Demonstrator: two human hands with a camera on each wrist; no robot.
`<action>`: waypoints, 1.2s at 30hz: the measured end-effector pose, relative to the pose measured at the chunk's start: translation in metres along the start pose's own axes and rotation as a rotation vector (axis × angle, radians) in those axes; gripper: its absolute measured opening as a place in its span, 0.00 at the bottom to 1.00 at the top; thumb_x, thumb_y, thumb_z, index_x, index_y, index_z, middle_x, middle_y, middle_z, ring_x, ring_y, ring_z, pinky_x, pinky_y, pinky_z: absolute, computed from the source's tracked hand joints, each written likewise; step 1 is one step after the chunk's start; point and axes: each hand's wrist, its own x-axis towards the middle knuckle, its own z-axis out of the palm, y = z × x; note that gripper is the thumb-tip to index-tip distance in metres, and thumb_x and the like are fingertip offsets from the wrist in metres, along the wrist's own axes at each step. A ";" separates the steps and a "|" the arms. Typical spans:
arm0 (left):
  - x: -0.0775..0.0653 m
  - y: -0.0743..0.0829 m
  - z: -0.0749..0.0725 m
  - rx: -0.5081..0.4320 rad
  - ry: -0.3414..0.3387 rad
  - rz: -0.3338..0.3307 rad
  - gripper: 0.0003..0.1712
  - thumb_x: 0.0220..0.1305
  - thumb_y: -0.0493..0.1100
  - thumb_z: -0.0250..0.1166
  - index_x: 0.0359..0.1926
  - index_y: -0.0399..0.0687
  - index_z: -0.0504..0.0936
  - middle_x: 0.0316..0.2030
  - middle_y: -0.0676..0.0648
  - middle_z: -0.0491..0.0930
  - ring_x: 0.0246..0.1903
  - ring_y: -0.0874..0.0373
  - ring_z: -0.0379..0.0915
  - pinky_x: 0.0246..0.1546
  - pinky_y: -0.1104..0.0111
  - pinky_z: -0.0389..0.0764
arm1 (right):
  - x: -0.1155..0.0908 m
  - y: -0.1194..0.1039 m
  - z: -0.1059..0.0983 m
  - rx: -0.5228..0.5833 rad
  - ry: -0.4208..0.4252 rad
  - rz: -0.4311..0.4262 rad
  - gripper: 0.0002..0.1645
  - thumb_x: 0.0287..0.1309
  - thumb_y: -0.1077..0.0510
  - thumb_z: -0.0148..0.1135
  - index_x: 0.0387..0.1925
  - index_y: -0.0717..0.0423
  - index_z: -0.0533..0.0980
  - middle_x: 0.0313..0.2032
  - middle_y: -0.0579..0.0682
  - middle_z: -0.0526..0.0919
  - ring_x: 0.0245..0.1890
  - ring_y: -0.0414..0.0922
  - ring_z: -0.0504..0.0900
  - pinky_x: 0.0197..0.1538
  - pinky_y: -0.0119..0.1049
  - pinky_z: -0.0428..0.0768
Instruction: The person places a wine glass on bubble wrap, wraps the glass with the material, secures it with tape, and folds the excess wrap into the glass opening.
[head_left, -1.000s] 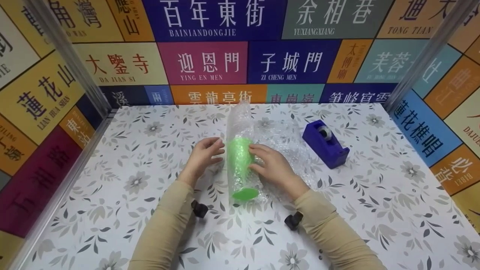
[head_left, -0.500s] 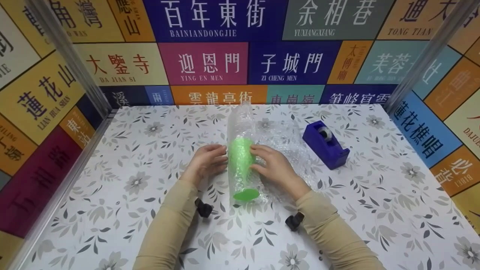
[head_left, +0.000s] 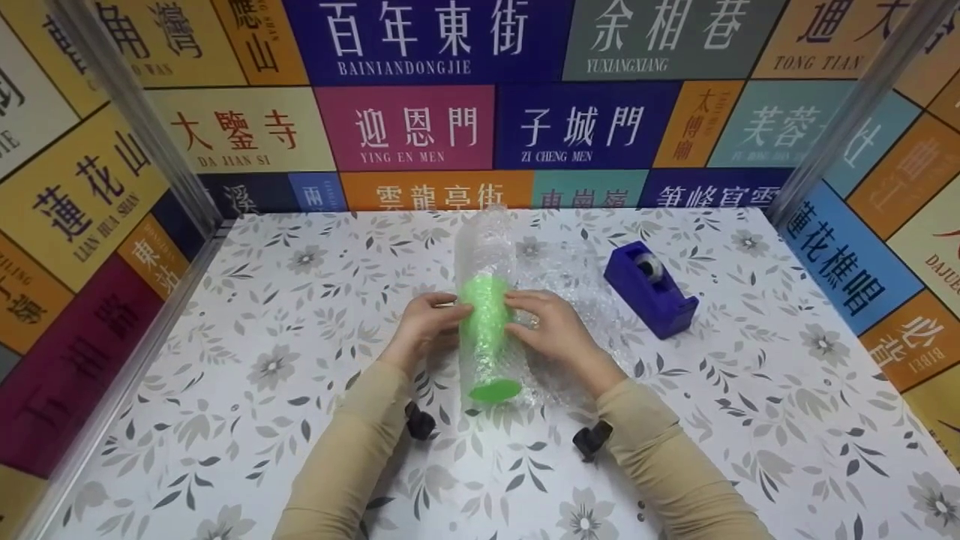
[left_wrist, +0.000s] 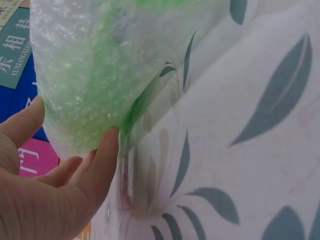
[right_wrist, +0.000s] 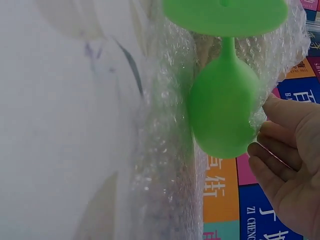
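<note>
A green goblet lies on its side with its round foot toward me, rolled in clear bubble wrap. In the head view, my left hand grips the wrapped bowl from the left, one digit on top of it. The left wrist view shows the fingertips on the wrap, with green showing through. My right hand holds the roll from the right side. In the right wrist view, the thumb is at the edge of the wrap and the other fingers are bent close to the bowl.
A loose sheet of bubble wrap spreads right of the roll. Beyond it stands a blue tape dispenser with a roll of tape. The table has a floral cover, with printed walls behind and at both sides.
My left hand has moved right, from beside the roll onto the wrapped goblet. The goblet has shifted slightly right. My right hand has moved slightly with it.
</note>
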 end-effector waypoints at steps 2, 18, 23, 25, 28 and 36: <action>-0.001 0.000 0.002 0.024 0.012 0.022 0.37 0.53 0.38 0.77 0.61 0.30 0.71 0.52 0.33 0.78 0.46 0.42 0.81 0.51 0.55 0.82 | 0.001 -0.001 -0.001 0.022 -0.002 0.039 0.26 0.59 0.58 0.70 0.57 0.63 0.78 0.55 0.57 0.82 0.54 0.56 0.80 0.61 0.48 0.76; -0.001 0.003 0.011 0.055 0.046 0.000 0.37 0.51 0.41 0.78 0.60 0.34 0.73 0.51 0.38 0.79 0.42 0.46 0.83 0.46 0.57 0.84 | 0.026 -0.022 -0.029 0.448 -0.161 0.522 0.29 0.72 0.57 0.53 0.64 0.75 0.66 0.56 0.69 0.78 0.54 0.59 0.80 0.56 0.45 0.81; -0.002 0.005 0.011 0.063 0.026 -0.003 0.36 0.53 0.41 0.77 0.61 0.34 0.73 0.52 0.38 0.78 0.43 0.47 0.83 0.46 0.57 0.84 | 0.031 -0.021 -0.032 0.553 -0.180 0.600 0.28 0.74 0.58 0.50 0.64 0.76 0.65 0.58 0.70 0.76 0.56 0.60 0.79 0.57 0.46 0.79; -0.003 0.006 0.010 0.046 0.010 -0.014 0.35 0.55 0.42 0.76 0.61 0.34 0.74 0.52 0.38 0.78 0.44 0.47 0.83 0.48 0.56 0.83 | 0.032 -0.019 -0.033 0.566 -0.186 0.616 0.28 0.74 0.57 0.49 0.64 0.77 0.65 0.58 0.70 0.75 0.57 0.60 0.78 0.57 0.45 0.80; -0.005 0.007 0.009 0.016 -0.004 -0.038 0.33 0.57 0.43 0.74 0.61 0.37 0.75 0.52 0.39 0.79 0.46 0.46 0.82 0.51 0.55 0.82 | 0.031 -0.016 -0.034 0.581 -0.195 0.629 0.29 0.75 0.56 0.49 0.64 0.78 0.65 0.58 0.71 0.74 0.57 0.61 0.78 0.57 0.45 0.80; -0.008 0.008 0.009 -0.021 -0.039 -0.004 0.29 0.61 0.42 0.72 0.61 0.36 0.76 0.54 0.38 0.79 0.49 0.45 0.81 0.52 0.55 0.82 | 0.031 -0.011 -0.038 0.662 -0.198 0.696 0.29 0.75 0.58 0.48 0.65 0.79 0.62 0.60 0.74 0.71 0.57 0.63 0.77 0.59 0.47 0.78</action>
